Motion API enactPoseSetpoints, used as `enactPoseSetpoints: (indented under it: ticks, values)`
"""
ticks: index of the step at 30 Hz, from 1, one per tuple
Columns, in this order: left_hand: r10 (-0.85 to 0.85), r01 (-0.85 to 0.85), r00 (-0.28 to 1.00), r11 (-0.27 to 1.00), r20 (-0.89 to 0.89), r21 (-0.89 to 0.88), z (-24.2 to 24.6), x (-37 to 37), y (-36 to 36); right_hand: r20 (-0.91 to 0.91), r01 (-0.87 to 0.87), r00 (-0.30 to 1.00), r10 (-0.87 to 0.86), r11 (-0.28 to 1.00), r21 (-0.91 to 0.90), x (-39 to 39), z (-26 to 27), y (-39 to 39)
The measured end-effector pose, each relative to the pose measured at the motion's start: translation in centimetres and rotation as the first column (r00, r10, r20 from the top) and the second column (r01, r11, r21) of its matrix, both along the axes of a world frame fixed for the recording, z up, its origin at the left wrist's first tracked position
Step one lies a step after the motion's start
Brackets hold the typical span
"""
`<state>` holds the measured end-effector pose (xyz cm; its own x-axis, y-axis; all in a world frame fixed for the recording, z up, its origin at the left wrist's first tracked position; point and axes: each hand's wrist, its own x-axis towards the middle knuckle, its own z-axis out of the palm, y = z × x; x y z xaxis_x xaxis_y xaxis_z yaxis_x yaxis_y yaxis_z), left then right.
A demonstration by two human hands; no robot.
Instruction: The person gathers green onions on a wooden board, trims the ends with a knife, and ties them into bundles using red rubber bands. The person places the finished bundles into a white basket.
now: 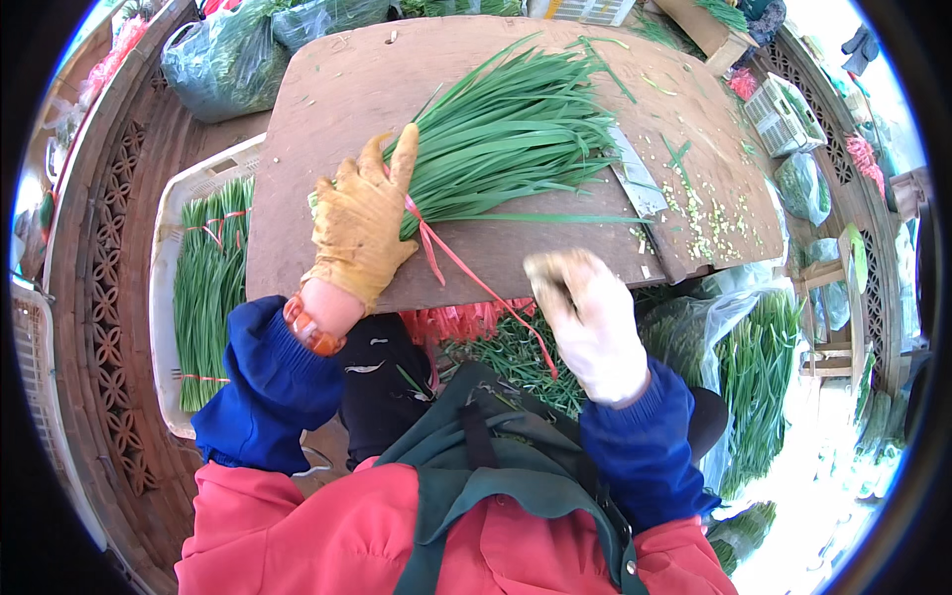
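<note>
A bunch of long flat green leaves, seemingly garlic chives (506, 141), lies across a wooden board (476, 275). My left hand (361, 216), in a stained yellow glove, spans the bunch's left end, thumb on the near side and fingers on the far side. A pink plastic strip (468, 264) circles the leaves beside this hand; its loose end hangs over the board's near edge. My right hand (591, 320), in a pale glove, hovers right of that strip with curled, blurred fingers. Whether anything is between them is unclear. A cleaver (636, 178) lies right of the bunch, its blade partly under the leaf tips.
Chopped bits (706, 223) litter the board's right side. At left, a white crate (167, 297) holds tied bunches. Pink strips (461, 320) hang below the near edge, above loose leaves (513, 357). Bagged greens (758, 379) stand at right, and a filled plastic bag (223, 67) at far left.
</note>
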<state>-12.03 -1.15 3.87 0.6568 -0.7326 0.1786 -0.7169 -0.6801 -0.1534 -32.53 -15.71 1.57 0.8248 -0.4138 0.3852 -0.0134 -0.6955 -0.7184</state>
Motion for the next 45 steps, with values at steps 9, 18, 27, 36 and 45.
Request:
enactPoseSetpoints:
  ticks: [9,18,27,36,45]
  values:
    - [-0.011,0.010,1.000,0.990,-0.006,-0.144,-1.2,-1.0,4.5,-0.313,0.066,0.943,-0.112,0.986,-0.155,11.3,-3.3,-2.9]
    - [-0.090,0.083,0.996,0.953,-0.012,-0.292,-2.8,-1.1,5.6,-0.237,0.074,0.972,0.000,0.950,0.304,12.1,-4.1,-2.4]
    - [-0.133,0.126,0.991,0.940,-0.002,-0.317,-3.1,-0.9,6.0,-0.251,0.285,0.908,-0.335,0.934,-0.216,13.0,-5.5,-2.7]
    - [-0.124,0.121,0.992,0.928,0.014,-0.352,-3.6,-0.8,5.8,-0.180,0.016,0.976,0.121,0.787,0.616,11.0,-4.2,-4.0]
    - [-0.116,0.113,0.993,0.927,0.013,-0.357,-3.9,-0.9,5.8,-0.206,0.003,0.969,0.134,0.831,0.556,11.9,-4.8,-3.1]
